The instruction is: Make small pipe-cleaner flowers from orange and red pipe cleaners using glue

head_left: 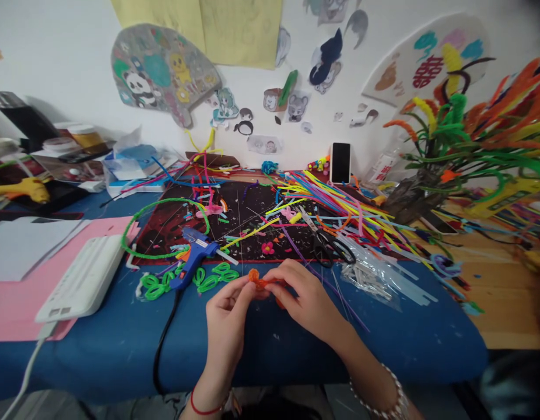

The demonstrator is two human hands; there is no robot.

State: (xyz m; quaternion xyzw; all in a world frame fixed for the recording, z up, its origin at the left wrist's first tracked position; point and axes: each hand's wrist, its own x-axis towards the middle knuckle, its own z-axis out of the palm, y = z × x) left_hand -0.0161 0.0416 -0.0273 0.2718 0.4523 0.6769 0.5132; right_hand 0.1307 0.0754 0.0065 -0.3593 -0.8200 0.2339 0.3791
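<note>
Over the front of the blue table, my left hand (pixel 232 306) pinches a small orange pipe cleaner piece (pixel 255 276) between thumb and fingers. From the other side my right hand (pixel 298 291) grips the same fuzzy orange piece, its fingers closed. Part of the piece is hidden by my fingertips. Left of my hands lie green looped pipe cleaner shapes (pixel 217 277) and a blue glue gun (pixel 193 259). Black-handled scissors (pixel 329 245) rest to the right, beyond my right hand.
A dark mat (pixel 226 236) carries scraps and a bundle of coloured pipe cleaners (pixel 335 201). A green ring (pixel 125 233) lies at left, near a white power bank (pixel 84 280) with a cable. A phone (pixel 340 163) leans on the wall; colourful fuzzy stems (pixel 453 134) stand at right.
</note>
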